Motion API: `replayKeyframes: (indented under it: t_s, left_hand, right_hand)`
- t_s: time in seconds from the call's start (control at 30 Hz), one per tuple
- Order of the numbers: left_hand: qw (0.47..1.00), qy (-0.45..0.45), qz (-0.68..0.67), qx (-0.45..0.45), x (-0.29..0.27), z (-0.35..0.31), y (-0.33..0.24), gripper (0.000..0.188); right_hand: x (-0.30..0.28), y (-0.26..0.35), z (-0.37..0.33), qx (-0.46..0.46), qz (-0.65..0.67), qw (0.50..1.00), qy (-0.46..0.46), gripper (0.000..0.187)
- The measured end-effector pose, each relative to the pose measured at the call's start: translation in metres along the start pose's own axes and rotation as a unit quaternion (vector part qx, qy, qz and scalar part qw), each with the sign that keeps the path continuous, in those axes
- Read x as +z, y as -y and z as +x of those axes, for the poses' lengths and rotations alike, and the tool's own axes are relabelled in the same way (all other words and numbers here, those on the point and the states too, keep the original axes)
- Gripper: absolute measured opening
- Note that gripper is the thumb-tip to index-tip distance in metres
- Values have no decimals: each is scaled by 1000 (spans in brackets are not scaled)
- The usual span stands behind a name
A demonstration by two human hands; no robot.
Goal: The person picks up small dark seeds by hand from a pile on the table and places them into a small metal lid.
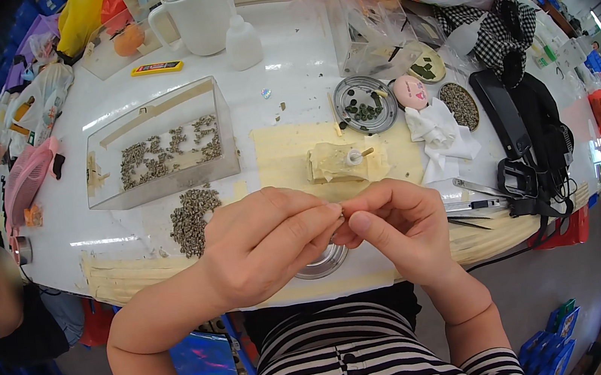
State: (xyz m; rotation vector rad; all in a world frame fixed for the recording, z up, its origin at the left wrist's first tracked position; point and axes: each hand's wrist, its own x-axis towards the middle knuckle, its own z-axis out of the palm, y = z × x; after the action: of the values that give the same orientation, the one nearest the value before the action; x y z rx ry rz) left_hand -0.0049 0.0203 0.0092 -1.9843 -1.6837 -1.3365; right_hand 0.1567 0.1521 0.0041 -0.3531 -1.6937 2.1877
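One tiny piece (342,214) is pinched in the fingers of left hand (266,241) and right hand (404,227), over the dish (326,263); pile (191,221) left of it.

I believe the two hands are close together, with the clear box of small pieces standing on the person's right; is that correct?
Not quite: the head view shows the clear box of small pieces standing on the person's left. The left hand and right hand are indeed close together.
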Motion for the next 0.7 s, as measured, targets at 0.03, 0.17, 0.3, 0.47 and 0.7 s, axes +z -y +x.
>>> replayKeyframes:
  t_s: [0.03,0.17,0.3,0.47,0.7]
  left_hand:
    - [1000,0,8,-1,0,-1,-1,27]
    - [999,-4,33,-12,0,-1,-3,27]
    - [998,-9,49,-30,2,-2,-2,26]
    - [995,39,71,-55,3,-5,0,23]
    - [999,23,32,-38,1,-1,-5,24]
  right_hand:
    - [0,-2,-2,-11,-11,1000,2,15]
    - [3,-5,-1,-48,-39,998,-21,18]
    - [2,-8,3,-214,-304,928,-24,21]
    - [10,-12,8,-309,-464,829,-46,23]
    - [5,-6,6,-162,-275,946,-52,12]
